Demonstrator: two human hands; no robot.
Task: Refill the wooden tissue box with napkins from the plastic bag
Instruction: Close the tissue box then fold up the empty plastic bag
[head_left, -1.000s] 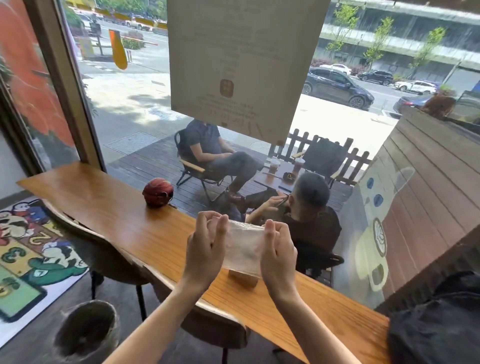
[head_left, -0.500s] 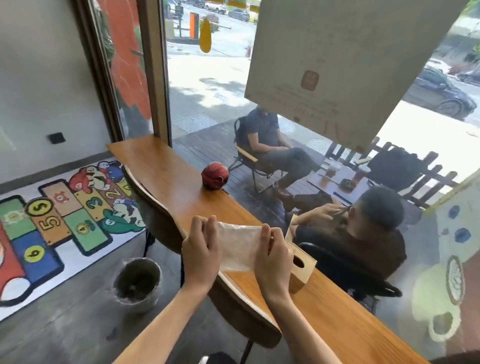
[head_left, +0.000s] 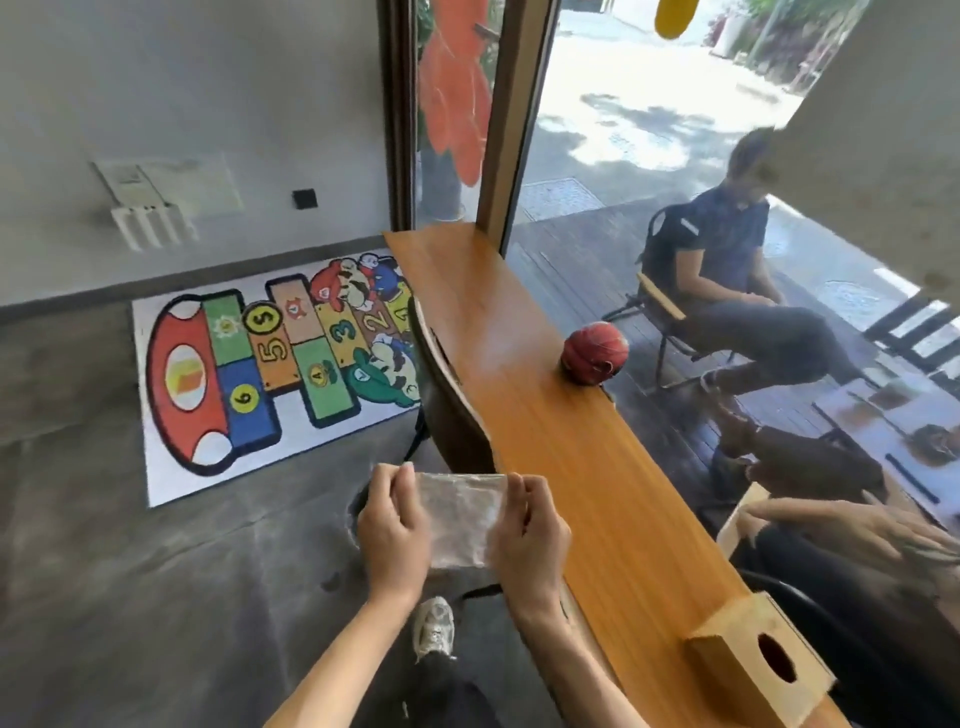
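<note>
Between our hands: one plastic bag, stretched flat over the floor, left of the counter. Left hand pinches its left edge, right hand its right edge, fingers curled tight on the film. One tissue box sits on the counter, well right of both hands, untouched.

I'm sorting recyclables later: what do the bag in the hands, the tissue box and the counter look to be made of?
Bag: thin clear plastic film, apparently; it is crinkled, glossy and see-through.
Tissue box: light, matte wood, probably unvarnished; pale faces with an oval hole on one of them.
Counter: orange-brown wood or wood veneer with a smooth sheen; long grain lines show, but solid or laminate cannot be told.
</note>
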